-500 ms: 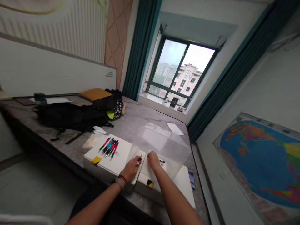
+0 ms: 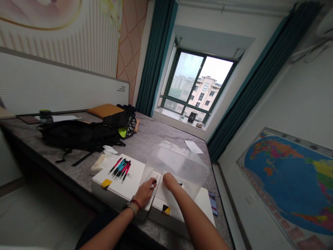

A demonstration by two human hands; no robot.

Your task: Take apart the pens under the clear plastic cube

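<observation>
Left hand (image 2: 145,193) pinching thin black pen (image 2: 156,178), right hand (image 2: 170,181) on white box (image 2: 177,222)

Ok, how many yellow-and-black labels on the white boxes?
2. One label on the front edge of the left box, below the pens; one label on the right box, below the right hand. Others could be hidden.

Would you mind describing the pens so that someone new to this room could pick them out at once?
Under the window, find the grey-topped platform. Just left of the person's left hand sits a white box. On top lies a tight fan of pens, set apart by their red and blue barrels.
</observation>
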